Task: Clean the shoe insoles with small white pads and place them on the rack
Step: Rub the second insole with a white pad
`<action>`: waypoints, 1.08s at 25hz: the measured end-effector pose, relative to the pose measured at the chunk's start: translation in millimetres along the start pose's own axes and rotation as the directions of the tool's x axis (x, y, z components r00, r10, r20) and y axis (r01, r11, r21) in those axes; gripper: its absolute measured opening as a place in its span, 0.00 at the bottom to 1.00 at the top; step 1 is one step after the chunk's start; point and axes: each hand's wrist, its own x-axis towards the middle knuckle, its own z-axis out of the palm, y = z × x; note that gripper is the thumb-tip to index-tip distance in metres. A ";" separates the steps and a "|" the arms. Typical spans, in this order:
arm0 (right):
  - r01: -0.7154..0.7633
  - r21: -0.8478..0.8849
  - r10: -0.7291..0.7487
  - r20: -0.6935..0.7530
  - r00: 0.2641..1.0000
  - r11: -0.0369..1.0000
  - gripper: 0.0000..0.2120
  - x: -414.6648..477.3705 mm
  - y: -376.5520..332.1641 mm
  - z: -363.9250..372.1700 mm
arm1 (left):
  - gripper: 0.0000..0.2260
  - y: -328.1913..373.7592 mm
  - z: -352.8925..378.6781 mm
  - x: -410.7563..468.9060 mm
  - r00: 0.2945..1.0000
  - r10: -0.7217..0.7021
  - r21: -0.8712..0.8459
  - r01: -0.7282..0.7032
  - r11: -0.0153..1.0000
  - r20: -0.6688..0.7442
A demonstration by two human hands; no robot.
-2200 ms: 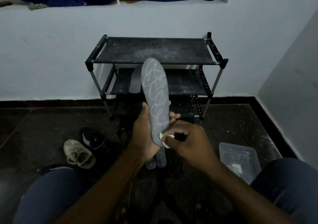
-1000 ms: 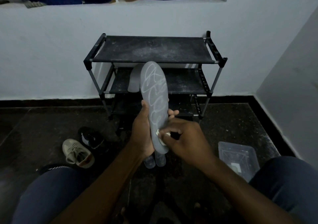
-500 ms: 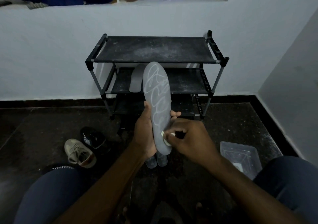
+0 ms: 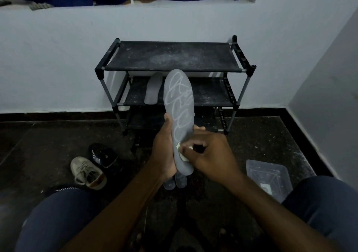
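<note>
My left hand point(image 4: 164, 151) grips a grey insole point(image 4: 179, 104) upright by its heel end; white scribble marks cover its face. My right hand point(image 4: 209, 155) pinches a small white pad point(image 4: 181, 151) and presses it against the insole's lower part. Behind stands a black three-shelf rack point(image 4: 174, 58). Another grey insole point(image 4: 153, 91) lies on the rack's middle shelf. Two more insoles point(image 4: 176, 182) lie on the floor under my hands, mostly hidden.
A beige sneaker point(image 4: 87, 172) and a black shoe point(image 4: 103, 155) sit on the dark floor at left. A clear plastic container point(image 4: 269, 176) holding a white pad is on the floor at right. My knees frame the bottom. White walls rise behind and to the right.
The pad has rubbed back and forth over the insole's lower part. The insole has shifted slightly in my left hand; the scribble marks above look unchanged.
</note>
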 end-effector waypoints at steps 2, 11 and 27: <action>0.001 -0.010 0.000 0.090 0.996 1.000 0.05 -7.2 -4.1 1.4 | 0.33 0.4 -3.3 0.2 1.000 0.000 0.006 0.000 1.000 0.001; 0.016 -0.015 -0.015 0.066 0.998 1.000 0.06 -6.5 -4.1 2.4 | 0.32 -2.2 1.3 -2.6 1.000 0.003 0.026 -0.003 1.000 0.009; 0.011 -0.009 -0.010 0.054 0.998 1.000 0.05 -2.9 -0.5 -2.8 | 0.32 0.7 3.1 -1.3 0.999 -0.046 -0.001 0.046 0.999 -0.024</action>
